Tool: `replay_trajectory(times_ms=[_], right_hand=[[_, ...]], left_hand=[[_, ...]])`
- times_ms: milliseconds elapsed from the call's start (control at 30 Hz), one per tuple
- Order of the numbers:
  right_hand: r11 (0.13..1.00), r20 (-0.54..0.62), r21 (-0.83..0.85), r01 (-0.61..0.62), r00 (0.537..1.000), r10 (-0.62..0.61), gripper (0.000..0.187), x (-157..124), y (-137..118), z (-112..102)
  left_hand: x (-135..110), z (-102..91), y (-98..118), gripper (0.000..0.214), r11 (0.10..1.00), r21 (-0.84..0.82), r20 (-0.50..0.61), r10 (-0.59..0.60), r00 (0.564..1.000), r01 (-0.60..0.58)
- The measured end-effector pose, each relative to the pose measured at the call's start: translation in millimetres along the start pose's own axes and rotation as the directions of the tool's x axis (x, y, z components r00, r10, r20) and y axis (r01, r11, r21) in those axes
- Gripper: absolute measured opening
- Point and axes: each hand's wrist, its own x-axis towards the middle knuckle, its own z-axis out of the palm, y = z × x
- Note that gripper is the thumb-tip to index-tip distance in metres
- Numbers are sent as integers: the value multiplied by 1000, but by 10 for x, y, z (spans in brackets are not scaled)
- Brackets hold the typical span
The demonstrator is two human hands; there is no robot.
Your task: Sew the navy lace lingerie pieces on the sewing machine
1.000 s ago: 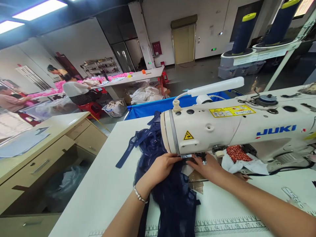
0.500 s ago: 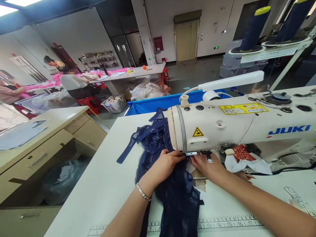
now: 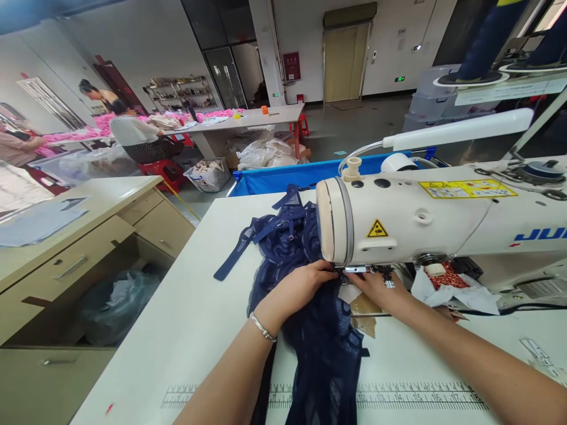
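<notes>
A navy lace garment (image 3: 325,348) with straps lies across the white table, bunched left of the sewing machine (image 3: 394,218) and hanging toward me. With bent fingers, my left hand (image 3: 303,286) grips its cloth just left of the presser foot area. On the other side my right hand (image 3: 376,288) reaches under the machine head, its fingers closed at the cloth's edge. The machine's metal parts partly hide those fingertips. A strap with a small ring (image 3: 291,236) rests on top of the bunched lace.
A printed ruler (image 3: 398,395) runs along the table's front. White cloth with red scraps (image 3: 447,280) sits under the machine arm. A drawer cabinet (image 3: 84,260) stands left, a blue cloth bin (image 3: 283,177) behind. Other people work at a far table (image 3: 270,116).
My view has shifted, so the machine appears farther right and larger. Both hands stay by the needle area, and the garment has barely moved.
</notes>
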Motion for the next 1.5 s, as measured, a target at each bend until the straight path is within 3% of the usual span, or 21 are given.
replay_trajectory(times_ms=[133,267,467,633,933,1267,1500], right_hand=[[997,50,-77,0,999,3,48,37,-33,-60],[994,24,-69,-79,996,81,40,64,-70,-104],[998,64,-45,-51,996,54,41,56,-119,-232],[991,86,-39,-129,987,132,37,73,-191,-358],[990,128,-45,-135,982,139,40,84,-258,-462],[991,72,-1,-133,989,132,39,85,-229,-419],[981,174,-169,-95,977,125,45,81,-273,-480]], left_hand=[[5,-11,-4,38,1000,-4,-5,13,1000,-13],[1,3,-3,37,1000,-3,-14,5,1000,-5],[-8,10,-18,37,999,-38,-21,11,1000,-12],[-6,11,-48,39,999,-36,-22,30,999,-31],[14,7,-56,35,999,-28,-19,32,999,-32],[19,-2,-38,35,1000,-20,-16,18,1000,-18],[11,5,-48,36,999,-22,-20,23,1000,-24]])
